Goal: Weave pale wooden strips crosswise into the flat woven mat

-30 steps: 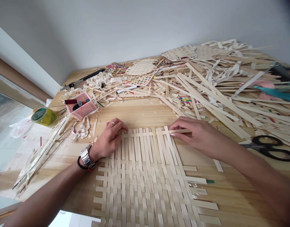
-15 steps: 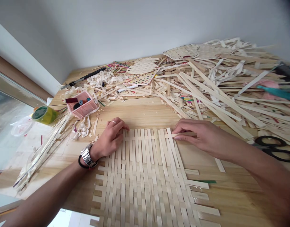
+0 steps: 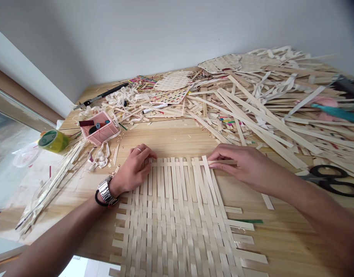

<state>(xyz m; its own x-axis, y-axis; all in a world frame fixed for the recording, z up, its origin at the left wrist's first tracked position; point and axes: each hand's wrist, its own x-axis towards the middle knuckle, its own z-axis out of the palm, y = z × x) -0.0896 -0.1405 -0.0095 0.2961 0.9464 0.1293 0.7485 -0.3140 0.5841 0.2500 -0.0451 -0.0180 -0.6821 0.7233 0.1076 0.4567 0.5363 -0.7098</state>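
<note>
The wooden table [image 3: 177, 138] fills the view. From 12 to 3 o'clock it carries a big pile of strips [image 3: 266, 111]. At 6 o'clock lies the woven mat [image 3: 177, 215], flat, with its far edge between the two hands. The right hand [image 3: 243, 165], at 3 o'clock of that edge, pinches the right end of one cross strip [image 3: 179, 163] between thumb and fingers. The left hand [image 3: 133, 169], at 9 o'clock, is not grasping: its bent fingers press down on the mat corner, where the strip's left end lies. Compared with a second ago, both hands have hardly moved, and the strip sits in the same top row, perhaps a little closer to the rows below. The scissors [image 3: 327, 179] lie at 3 o'clock, the pink box [image 3: 100, 130] at 10 o'clock, and the tape roll [image 3: 52, 140] beside it.
</note>
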